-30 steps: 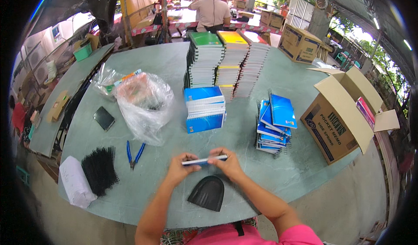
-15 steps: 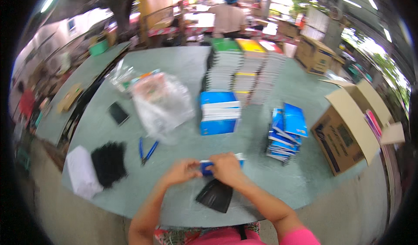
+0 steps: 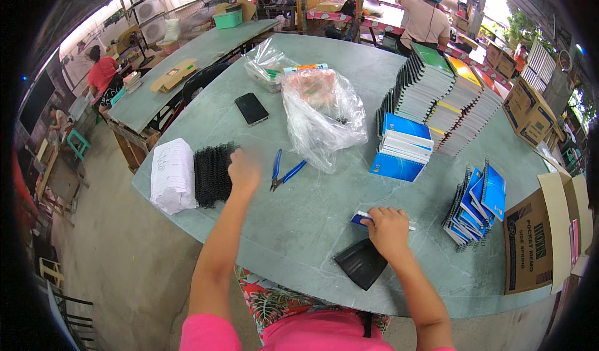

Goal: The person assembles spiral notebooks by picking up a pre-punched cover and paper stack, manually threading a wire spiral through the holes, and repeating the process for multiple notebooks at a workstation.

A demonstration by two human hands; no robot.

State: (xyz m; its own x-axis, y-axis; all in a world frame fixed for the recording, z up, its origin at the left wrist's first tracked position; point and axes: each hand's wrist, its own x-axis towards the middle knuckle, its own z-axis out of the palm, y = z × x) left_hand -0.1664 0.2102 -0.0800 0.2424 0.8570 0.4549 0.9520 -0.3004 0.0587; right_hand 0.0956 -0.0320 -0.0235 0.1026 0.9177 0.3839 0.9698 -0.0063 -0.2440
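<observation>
My right hand (image 3: 388, 229) is closed over a small blue-covered memo pad (image 3: 360, 219), pressing it to the table top. Just in front of that hand lies a flat black wedge-shaped piece (image 3: 362, 265). My left hand (image 3: 244, 171), partly blurred, reaches the right edge of a pile of black spiral binding coils (image 3: 212, 173). Its fingers are curled in at the coils, and what they pinch is hidden. Blue-handled cutting pliers (image 3: 286, 171) lie spread between my hands. Several spiral-bound blue memo pads (image 3: 477, 204) are heaped to the right.
Tall stacks of spiral notebooks (image 3: 424, 79) stand behind a blue memo pad stack (image 3: 402, 148). Around them are a plastic bag (image 3: 324, 126), a phone (image 3: 251, 109), a white wrapped bundle (image 3: 173, 176) and an open carton (image 3: 530, 242). People sit farther off.
My left hand has left the memo pad and moved left to the coil pile. My right hand stays on the pad. The view has turned to the left.
</observation>
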